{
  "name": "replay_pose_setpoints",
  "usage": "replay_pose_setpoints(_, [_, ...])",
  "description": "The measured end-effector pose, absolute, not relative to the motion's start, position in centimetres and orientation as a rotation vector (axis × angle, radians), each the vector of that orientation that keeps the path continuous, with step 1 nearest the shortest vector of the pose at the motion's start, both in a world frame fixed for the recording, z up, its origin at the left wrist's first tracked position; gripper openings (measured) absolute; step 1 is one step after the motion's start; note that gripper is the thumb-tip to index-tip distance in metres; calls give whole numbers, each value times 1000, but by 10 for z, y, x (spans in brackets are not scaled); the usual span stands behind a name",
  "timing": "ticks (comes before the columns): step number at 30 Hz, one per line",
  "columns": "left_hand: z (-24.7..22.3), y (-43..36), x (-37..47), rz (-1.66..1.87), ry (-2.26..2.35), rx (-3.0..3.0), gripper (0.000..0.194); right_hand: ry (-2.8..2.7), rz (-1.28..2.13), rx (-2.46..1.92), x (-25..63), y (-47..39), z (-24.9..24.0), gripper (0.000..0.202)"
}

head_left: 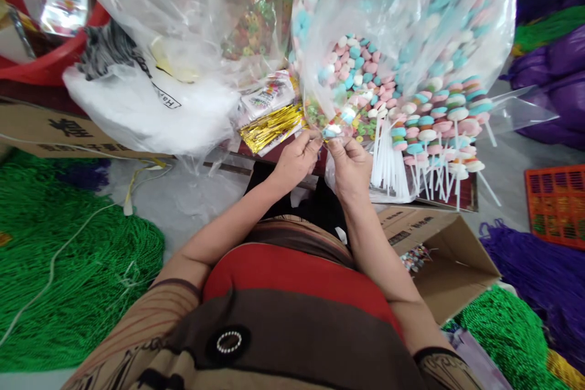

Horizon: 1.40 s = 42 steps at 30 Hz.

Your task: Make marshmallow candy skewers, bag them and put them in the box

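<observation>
Close together at the table's front edge, my left hand (pixel 300 155) and my right hand (pixel 351 161) both pinch the gathered end of a small clear candy wrapper (pixel 335 130). White and blue candy shows inside it; whether a stick or a tie lies between my fingertips is hidden. Left of my left hand, gold twist ties (pixel 272 127) lie in a bundle on printed wrappers (pixel 269 96). Beyond my hands, a big clear bag (pixel 411 18) holds pink, blue and white candies (pixel 356 67). To the right of my right hand are white sticks (pixel 388 161) and candy skewers (pixel 441 122).
A white plastic bag (pixel 150 100) and a red basin (pixel 55 67) are on the left. Below the table's right side stands an open cardboard box (pixel 457 268). Green strands (pixel 68 256), purple strands (pixel 534 280) and an orange crate (pixel 555 204) lie around on the floor.
</observation>
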State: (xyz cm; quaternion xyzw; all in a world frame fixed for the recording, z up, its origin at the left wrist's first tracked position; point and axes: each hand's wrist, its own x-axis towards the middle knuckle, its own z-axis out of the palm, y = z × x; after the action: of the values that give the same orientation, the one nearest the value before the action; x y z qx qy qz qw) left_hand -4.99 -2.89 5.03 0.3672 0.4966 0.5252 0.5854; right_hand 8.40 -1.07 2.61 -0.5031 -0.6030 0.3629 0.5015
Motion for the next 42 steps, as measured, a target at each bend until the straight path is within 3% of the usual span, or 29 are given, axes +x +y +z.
replay_pose_setpoints(6, [55,-29,-47,1229,1020,583,25,-1739,718,-1134,91,-16,44,22])
replay_pose_setpoints(12, [58,-31,-47,1192,1011,535,21,-2054,302,-1101,90,-9,41,21])
replay_pose_setpoints(16, [59,-32,-48,1204,1060,579,27,-2046,220,-1128,86,-8,34,26])
replay_pose_setpoints(28, [50,-33,-52,1313,1153,785,20,-1794,645,-1189,81,-11,42,19])
replay_pose_setpoints(36, [52,-36,-53,1346,1291,983,15,-1694,679,-1260,75,-11,53,20])
replay_pose_setpoints(42, [49,-35,-57,1403,1140,1106,15,-1386,1255,-1176,78,-9,55,39])
